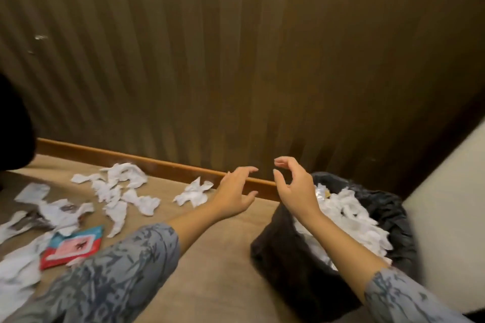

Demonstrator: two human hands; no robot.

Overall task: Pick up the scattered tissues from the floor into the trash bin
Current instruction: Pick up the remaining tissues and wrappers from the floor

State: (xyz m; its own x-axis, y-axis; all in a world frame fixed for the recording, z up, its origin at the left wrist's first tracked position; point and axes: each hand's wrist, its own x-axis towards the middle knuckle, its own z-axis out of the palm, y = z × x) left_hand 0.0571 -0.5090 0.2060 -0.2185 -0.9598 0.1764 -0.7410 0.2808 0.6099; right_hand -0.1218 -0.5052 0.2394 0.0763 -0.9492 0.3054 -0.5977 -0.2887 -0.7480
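Observation:
A trash bin lined with a black bag stands on the floor at the right, with several white tissues inside. My right hand hovers over its left rim, fingers apart and curled, holding nothing. My left hand is open just left of the bin, above the floor, also without anything in it. One crumpled tissue lies on the floor right beside my left hand. A larger cluster of tissues is scattered farther left.
A red and blue wrapper lies among more white papers at the lower left. A wooden baseboard runs under brown ribbed wall panels. A pale surface rises right of the bin. Something dark fills the left edge.

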